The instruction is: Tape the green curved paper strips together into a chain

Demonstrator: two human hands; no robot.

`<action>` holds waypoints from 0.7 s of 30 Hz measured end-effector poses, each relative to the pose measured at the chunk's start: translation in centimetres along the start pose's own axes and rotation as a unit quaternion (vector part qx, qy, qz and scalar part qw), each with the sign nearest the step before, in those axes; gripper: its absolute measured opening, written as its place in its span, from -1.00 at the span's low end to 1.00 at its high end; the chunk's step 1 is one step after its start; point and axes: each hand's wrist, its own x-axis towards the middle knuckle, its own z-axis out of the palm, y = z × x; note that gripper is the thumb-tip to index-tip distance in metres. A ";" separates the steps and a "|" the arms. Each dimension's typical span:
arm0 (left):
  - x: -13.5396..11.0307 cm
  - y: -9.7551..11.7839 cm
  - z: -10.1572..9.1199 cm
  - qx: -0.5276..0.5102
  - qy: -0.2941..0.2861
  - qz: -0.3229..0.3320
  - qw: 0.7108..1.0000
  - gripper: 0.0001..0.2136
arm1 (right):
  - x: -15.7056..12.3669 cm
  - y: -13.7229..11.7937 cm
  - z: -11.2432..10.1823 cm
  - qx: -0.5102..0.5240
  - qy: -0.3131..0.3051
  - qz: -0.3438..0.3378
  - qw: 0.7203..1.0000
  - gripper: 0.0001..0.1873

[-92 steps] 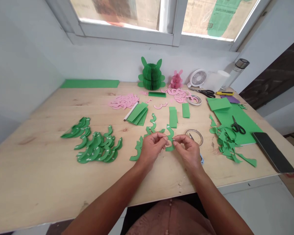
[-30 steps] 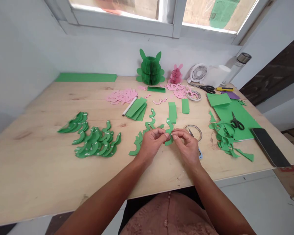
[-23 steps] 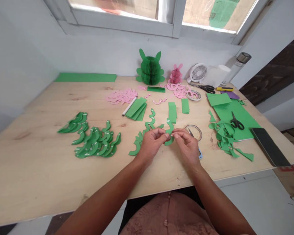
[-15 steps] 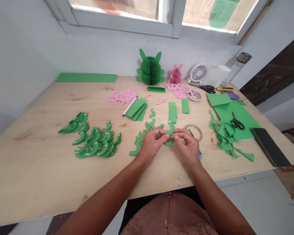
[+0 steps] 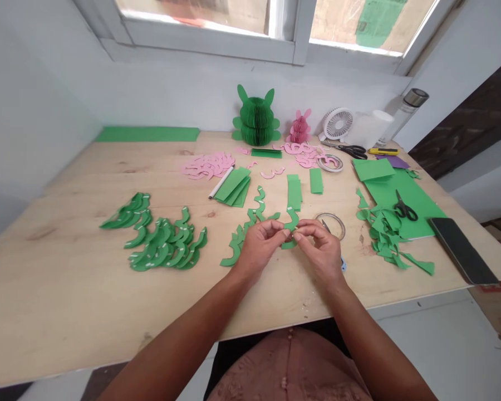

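Note:
Both my hands pinch one wavy green paper cutout (image 5: 291,220) above the front middle of the table. It carries a small white strip at its top end. My left hand (image 5: 259,245) is closed on its left edge, and my right hand (image 5: 318,248) grips the right edge; the fingertips nearly meet and hide its middle. Left of my left hand lie more green wavy cutouts (image 5: 234,245). A roll of tape (image 5: 337,221) rests just beyond my right hand, with a blue-handled tool (image 5: 343,264) partly hidden beside it.
Piles of green curved cutouts (image 5: 162,245) lie left. Green scraps (image 5: 386,234), black scissors (image 5: 404,209) and a phone (image 5: 463,250) are right. Behind are folded green papers (image 5: 234,187), pink cutouts (image 5: 209,165), a green honeycomb figure (image 5: 256,120), a pink one (image 5: 300,128) and a fan (image 5: 337,123).
My right fingertips have shifted very slightly along the green cutout. Both hands stay on it, and everything else lies as before.

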 end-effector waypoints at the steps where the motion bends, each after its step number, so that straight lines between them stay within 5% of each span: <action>1: 0.0 0.0 0.0 0.001 0.000 0.000 1.000 -0.87 | 0.0 0.0 0.0 0.000 0.001 0.002 1.000 -0.96; 21: 0.2 -0.3 -0.2 0.008 -0.008 0.004 1.000 -0.86 | 0.2 0.1 -0.1 0.058 -0.031 0.038 0.997 -0.89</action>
